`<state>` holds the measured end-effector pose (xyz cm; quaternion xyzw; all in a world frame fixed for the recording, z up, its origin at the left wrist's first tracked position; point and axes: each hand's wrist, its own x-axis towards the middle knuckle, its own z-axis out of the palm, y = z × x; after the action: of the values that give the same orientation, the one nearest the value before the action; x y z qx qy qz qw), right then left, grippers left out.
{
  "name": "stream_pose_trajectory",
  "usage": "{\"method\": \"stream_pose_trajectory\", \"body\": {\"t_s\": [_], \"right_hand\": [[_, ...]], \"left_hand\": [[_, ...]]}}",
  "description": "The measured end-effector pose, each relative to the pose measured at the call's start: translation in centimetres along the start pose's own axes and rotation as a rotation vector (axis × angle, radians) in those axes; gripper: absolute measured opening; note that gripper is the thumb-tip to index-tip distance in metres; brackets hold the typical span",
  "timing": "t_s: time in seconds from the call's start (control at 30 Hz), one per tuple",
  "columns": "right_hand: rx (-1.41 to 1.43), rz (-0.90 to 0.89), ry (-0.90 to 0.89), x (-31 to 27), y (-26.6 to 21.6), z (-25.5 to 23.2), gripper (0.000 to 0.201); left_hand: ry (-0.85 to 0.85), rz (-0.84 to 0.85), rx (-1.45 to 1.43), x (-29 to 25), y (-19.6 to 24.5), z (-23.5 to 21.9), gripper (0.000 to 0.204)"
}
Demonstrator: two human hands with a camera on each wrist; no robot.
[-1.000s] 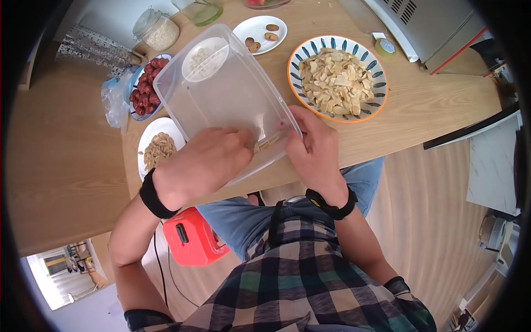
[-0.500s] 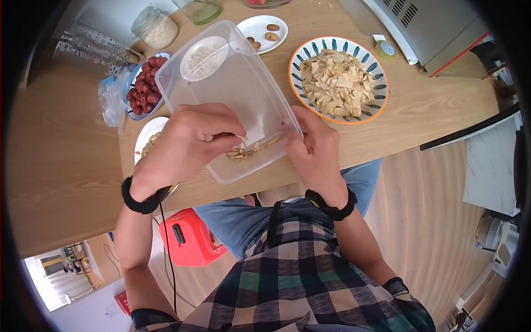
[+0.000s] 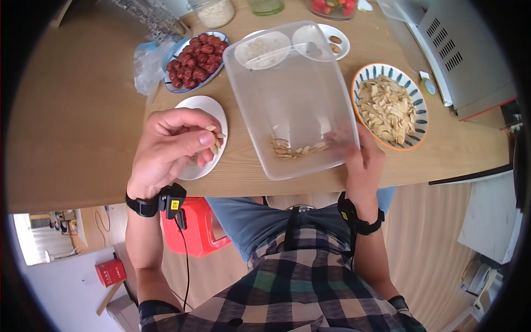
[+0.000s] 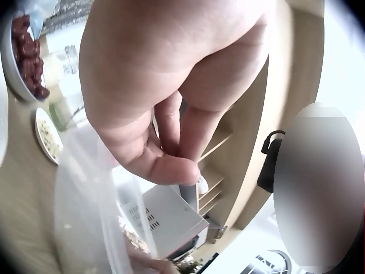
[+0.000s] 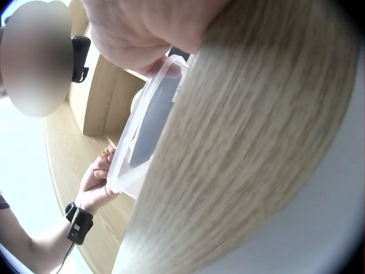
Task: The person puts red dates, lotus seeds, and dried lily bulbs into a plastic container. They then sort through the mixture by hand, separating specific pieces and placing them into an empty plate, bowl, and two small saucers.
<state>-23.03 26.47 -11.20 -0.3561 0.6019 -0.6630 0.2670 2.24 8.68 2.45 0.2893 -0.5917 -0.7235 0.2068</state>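
Observation:
My left hand (image 3: 172, 145) pinches a few pale slices (image 3: 215, 141) between thumb and fingers, above a white plate (image 3: 200, 103) that it partly covers. Beside it, a clear plastic container (image 3: 285, 105) is tilted, with several slices (image 3: 296, 150) gathered along its near edge. My right hand (image 3: 365, 166) grips the container's right side near the lower corner. In the right wrist view, that hand (image 5: 154, 28) is at the container's rim (image 5: 134, 123). Curled fingertips of the left hand (image 4: 171, 85) show in the left wrist view; the slices are hidden there.
A patterned bowl (image 3: 356, 105) of pale slices stands at the right, near a grey appliance (image 3: 470, 55). Red dates (image 3: 196, 62) lie on a plate at back left, beside a plastic bag (image 3: 148, 69). Behind the container are small white plates (image 3: 343, 41), jars and strawberries (image 3: 334, 6).
My left hand has moved out of the container, leftward to above the white plate, with slices in its fingers. The head view has shifted; my right hand keeps its grip.

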Motion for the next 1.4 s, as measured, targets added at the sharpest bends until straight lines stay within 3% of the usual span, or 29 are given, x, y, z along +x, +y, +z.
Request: {"method": "stream_pose_trajectory", "body": {"t_s": [0.07,0.1,0.17,0.27,0.37,0.43,0.5,0.57,0.6,0.67,0.7,0.77,0.9,1.13,1.23,1.4], "right_hand": [[0.063,0.052,0.001,-0.1,-0.4,0.0,0.038],[0.064,0.051,-0.003,0.0,-0.3,0.1,0.038],[0.086,0.043,0.001,-0.1,-0.2,0.0,0.038],[0.063,0.035,0.021,-0.1,0.0,0.0,0.037],[0.051,0.032,0.018,-0.1,0.1,0.0,0.035],[0.053,0.006,0.041,0.0,0.4,0.1,0.033],[-0.021,0.02,0.031,0.0,0.3,0.0,0.031],[-0.048,-0.014,0.038,0.1,0.6,-0.1,0.03],[-0.02,-0.021,0.039,0.1,0.5,0.0,0.031],[0.009,-0.03,0.048,0.1,0.2,0.2,0.031],[0.031,-0.01,0.037,0.1,-0.1,0.2,0.032],[0.053,0.008,0.042,0.1,-0.5,0.1,0.033],[0.055,-0.023,0.038,0.1,-0.5,0.1,0.034],[-0.023,-0.035,0.031,0.1,-0.6,0.0,0.033],[-0.026,-0.044,0.034,0.1,-0.8,0.0,0.033],[0.019,-0.042,0.04,0.1,-0.4,0.0,0.032]], "left_hand": [[0.202,-0.001,0.367,-0.9,-0.4,-1.4,0.01],[0.207,0.0,0.367,-1.2,-0.8,-2.6,0.01],[0.312,-0.034,0.679,-1.9,-1.9,-5.3,0.011],[0.335,-0.003,0.789,-2.3,-3.3,-7.8,0.016],[0.355,0.042,1.039,-2.4,-2.1,-6.2,0.023],[0.453,0.111,1.238,-2.1,-0.6,-3.9,0.027],[0.425,0.213,1.216,-1.2,0.2,-1.4,0.029],[0.098,0.48,1.221,0.2,1.2,2.9,0.026],[0.094,0.483,1.218,1.1,1.1,4.5,0.026],[-0.406,0.479,1.277,3.0,1.0,7.2,0.021],[-0.414,0.484,1.278,3.8,0.8,8.1,0.021],[-0.604,0.471,1.695,5.1,0.1,9.2,0.014],[-0.695,0.437,1.808,6.3,-1.6,8.9,0.016],[-0.681,0.485,1.778,6.5,-3.3,9.0,0.021],[-0.722,0.446,1.745,6.9,-2.8,8.7,0.019],[-0.71,0.517,1.564,7.1,-3.1,8.1,0.016]]}}
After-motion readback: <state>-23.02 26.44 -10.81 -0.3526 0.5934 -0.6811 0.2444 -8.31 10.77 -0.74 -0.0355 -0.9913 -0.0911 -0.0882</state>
